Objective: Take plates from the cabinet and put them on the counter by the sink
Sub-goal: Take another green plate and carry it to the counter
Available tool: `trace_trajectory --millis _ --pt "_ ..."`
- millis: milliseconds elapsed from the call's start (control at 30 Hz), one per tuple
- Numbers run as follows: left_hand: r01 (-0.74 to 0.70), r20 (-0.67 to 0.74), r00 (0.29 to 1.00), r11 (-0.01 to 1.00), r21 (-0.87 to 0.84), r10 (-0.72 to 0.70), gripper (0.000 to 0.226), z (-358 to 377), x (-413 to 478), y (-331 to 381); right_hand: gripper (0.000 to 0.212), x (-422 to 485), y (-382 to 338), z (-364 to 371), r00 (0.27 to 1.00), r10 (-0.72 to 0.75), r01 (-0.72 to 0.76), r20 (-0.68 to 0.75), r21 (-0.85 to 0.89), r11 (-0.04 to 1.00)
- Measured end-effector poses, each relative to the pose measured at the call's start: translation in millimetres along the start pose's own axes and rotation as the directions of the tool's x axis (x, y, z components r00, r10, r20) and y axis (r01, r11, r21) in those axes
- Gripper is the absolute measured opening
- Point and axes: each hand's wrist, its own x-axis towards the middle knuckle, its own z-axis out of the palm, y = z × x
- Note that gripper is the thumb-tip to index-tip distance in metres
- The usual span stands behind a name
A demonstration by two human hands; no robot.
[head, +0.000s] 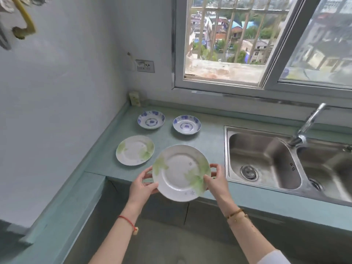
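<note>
Both hands hold one plate: the left hand [143, 184] pinches the left rim of the green-leaf plate [181, 173], thumb on top and fingers under, and the right hand [216, 180] does the same at the right rim, so each grip is narrow and closed on china. The plate sits tilted toward the camera, its near half hanging past the front edge of the surface [209, 134], not yet resting flat as far as can be told.

The risk lies in that overhang. If the hands let go here, the plate would likely tip off the front edge and fall to the floor; glazed rims are also slick, so a loosened thumb could let it slide. Pushed too far right, it could knock the raised rim of the sink [264, 159], just beside the right hand.

Farther back on the surface lie a second green-leaf plate [134, 150] toward the left edge and two blue-patterned dishes [151, 120] [186, 124] near the back edge, all well apart. Bare space remains between them and the sink. A tap [306, 128] leans over the basin, and an open barred window [228, 40] stands above the back wall.
</note>
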Motion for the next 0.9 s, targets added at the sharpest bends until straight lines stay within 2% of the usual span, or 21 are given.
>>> trace_trajectory --millis 300,433,567,900 --pt "0.131 -0.039 0.991 0.986 0.104 -0.127 0.062 25.4 139.9 -16.7 0.033 137.0 5.0 45.0 0.995 0.101 -0.101 -0.006 -0.139 0.985" --pt "0.144 -0.037 0.990 0.961 0.234 -0.139 0.060 30.9 183.1 -32.9 0.027 175.3 20.1 62.6 0.987 0.146 -0.156 -0.065 -0.219 0.963" --pt "0.164 -0.020 0.986 0.932 0.322 -0.167 0.058 33.0 209.6 -48.6 0.026 198.6 36.8 74.0 0.978 0.181 -0.203 -0.104 -0.276 0.940" --pt "0.203 0.039 0.971 0.901 0.383 -0.236 0.058 36.2 244.7 -66.3 0.027 224.9 55.2 86.9 0.959 0.237 -0.277 -0.155 -0.340 0.899"
